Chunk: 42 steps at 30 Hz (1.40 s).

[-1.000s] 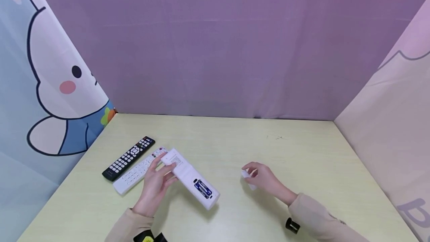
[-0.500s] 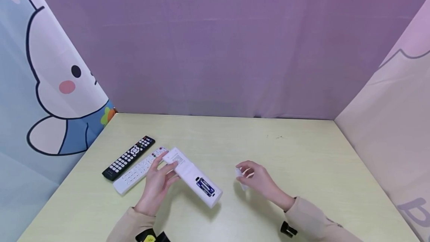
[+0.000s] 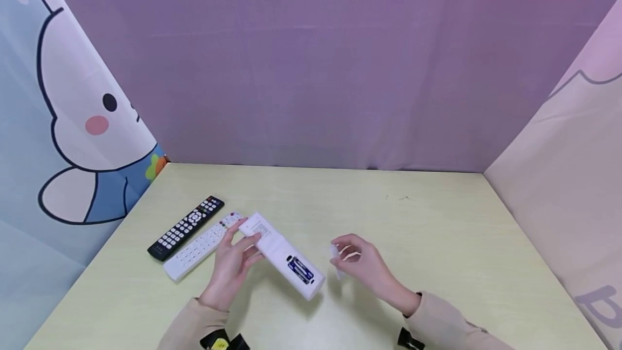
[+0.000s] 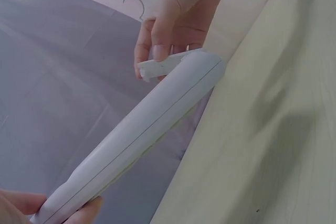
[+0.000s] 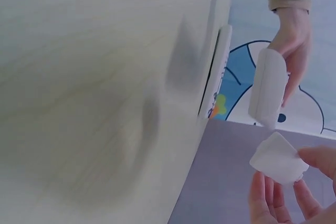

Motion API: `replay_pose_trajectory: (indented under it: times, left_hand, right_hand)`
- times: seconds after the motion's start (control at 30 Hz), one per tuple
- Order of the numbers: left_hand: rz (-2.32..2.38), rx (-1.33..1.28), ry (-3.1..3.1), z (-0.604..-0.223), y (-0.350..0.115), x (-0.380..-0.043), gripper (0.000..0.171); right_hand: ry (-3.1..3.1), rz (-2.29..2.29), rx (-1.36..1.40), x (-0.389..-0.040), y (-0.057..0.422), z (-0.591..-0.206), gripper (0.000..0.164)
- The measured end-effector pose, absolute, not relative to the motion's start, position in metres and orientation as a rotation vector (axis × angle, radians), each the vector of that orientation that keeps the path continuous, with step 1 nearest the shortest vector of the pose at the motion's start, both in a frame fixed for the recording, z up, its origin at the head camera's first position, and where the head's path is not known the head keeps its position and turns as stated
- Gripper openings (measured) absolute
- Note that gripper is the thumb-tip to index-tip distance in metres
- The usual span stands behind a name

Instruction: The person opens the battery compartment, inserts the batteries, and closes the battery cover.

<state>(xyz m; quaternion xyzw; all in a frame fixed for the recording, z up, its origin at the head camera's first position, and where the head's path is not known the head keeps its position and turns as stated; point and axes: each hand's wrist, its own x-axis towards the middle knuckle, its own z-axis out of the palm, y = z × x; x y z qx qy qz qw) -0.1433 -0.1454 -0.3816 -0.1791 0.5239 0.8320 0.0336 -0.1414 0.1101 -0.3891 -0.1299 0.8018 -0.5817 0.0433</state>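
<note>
My left hand (image 3: pixel 227 274) grips a white remote control (image 3: pixel 279 250) by its far end, thumb on the labelled back. The remote is tilted above the table, back side up. Blue batteries (image 3: pixel 300 270) lie in its uncovered battery compartment near the other end. Just right of that end, my right hand (image 3: pixel 366 266) pinches a small white battery cover (image 5: pixel 278 160) between thumb and fingers. In the left wrist view the cover (image 4: pixel 160 67) overlaps the remote's end; the right wrist view shows it a short way from the remote (image 5: pixel 268 87).
A black remote (image 3: pixel 186 228) and a second white remote (image 3: pixel 201 247) lie side by side on the left of the pale wooden table (image 3: pixel 437 220). A purple curtain (image 3: pixel 311 69) closes off the back. Printed cloths hang at both sides.
My right hand has moved left with the battery cover, closer to the held remote. The left hand and its remote have shifted slightly right.
</note>
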Motion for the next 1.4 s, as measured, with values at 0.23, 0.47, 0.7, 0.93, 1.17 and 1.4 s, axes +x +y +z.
replay_pose_trajectory:
  times: [0.23,0.47,0.7,0.93,1.17,1.4]
  left_hand:
    - [2.567,-0.543,1.602,-0.383,-0.142,-0.145,0.057]
    - [2.576,-0.544,1.607,-0.383,-0.137,-0.146,0.058]
    - [2.581,-0.556,1.606,-0.383,-0.135,-0.147,0.058]
    - [2.580,-0.558,1.615,-0.383,-0.133,-0.148,0.058]
    - [2.590,-0.553,1.593,-0.381,-0.133,-0.148,0.059]
    - [2.603,-0.564,1.579,-0.381,-0.133,-0.147,0.058]
  right_hand:
    - [2.415,-1.861,-0.364,-0.136,0.100,-0.384,0.032]
    - [2.368,-1.922,-0.332,-0.134,0.092,-0.384,0.032]
    - [2.336,-1.955,-0.358,-0.131,0.086,-0.380,0.033]
    - [2.332,-1.966,-0.382,-0.131,0.082,-0.381,0.032]
    - [2.351,-1.946,-0.409,-0.132,0.080,-0.382,0.031]
    - [2.360,-1.937,-0.455,-0.132,0.078,-0.383,0.031]
